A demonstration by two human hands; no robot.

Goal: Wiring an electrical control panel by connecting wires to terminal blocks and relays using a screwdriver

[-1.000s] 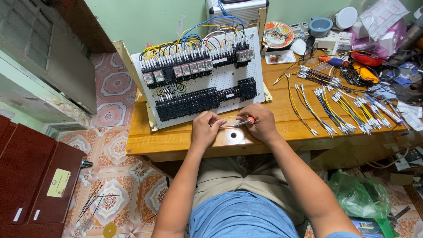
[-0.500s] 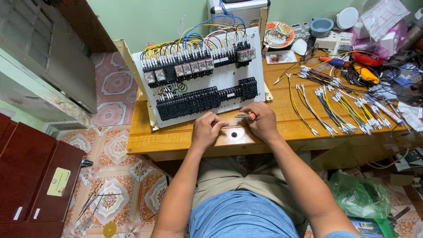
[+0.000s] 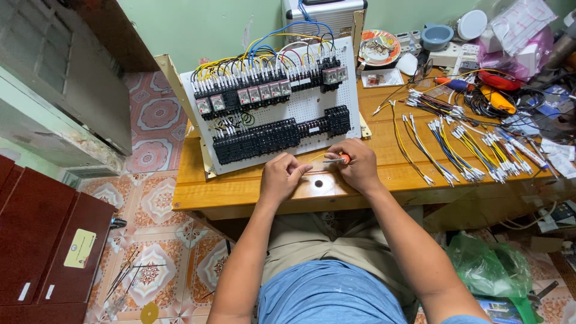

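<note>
My left hand (image 3: 282, 176) and my right hand (image 3: 355, 163) meet over the front edge of a wooden table (image 3: 240, 187). The right hand grips a small orange-handled screwdriver (image 3: 341, 159), its tip pointing left toward the left hand's fingers. The left hand pinches the end of a thin yellow wire (image 3: 316, 157). Just beyond the hands leans a white perforated panel (image 3: 303, 111) with two rows of black relays and terminal blocks, wired in yellow, blue and red.
Several bundles of cut wires (image 3: 462, 150) with white ferrules lie on the table's right side. Tools, a plate (image 3: 379, 47), a bowl (image 3: 436, 36) and boxes crowd the back right. A red cabinet (image 3: 42, 240) stands at left, a green bag (image 3: 489, 267) on the floor at right.
None apart from slight finger movement; both hands stay together at the table's front edge with the screwdriver and wire.
</note>
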